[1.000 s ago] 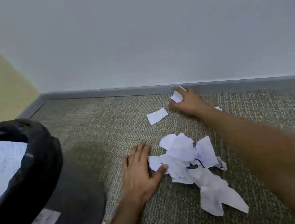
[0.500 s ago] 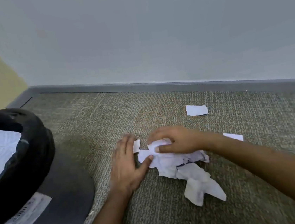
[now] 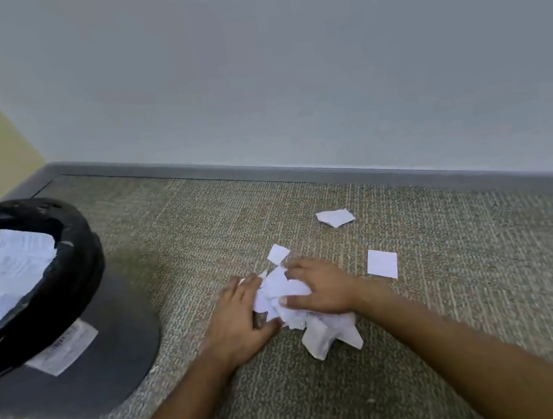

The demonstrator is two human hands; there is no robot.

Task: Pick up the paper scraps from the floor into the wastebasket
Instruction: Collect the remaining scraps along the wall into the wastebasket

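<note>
- Heap of crumpled white paper scraps (image 3: 287, 302): on the carpet, gathered between both hands.
- Left hand (image 3: 237, 320): fingers straight, pressed against the heap.
- Right hand (image 3: 322, 288): curled over it, gripping.
- Three loose white scraps (image 3: 382, 263): lying beyond, still to collect.
- Black-lined round wastebasket (image 3: 78, 263): left, already holding paper; task partly done.

The wastebasket (image 3: 78, 266) stands on the carpet (image 3: 201, 224) at the left; the paper pile (image 3: 288, 297) lies right of it, between both hands; three scraps (image 3: 382, 263) lie behind the pile.
</note>
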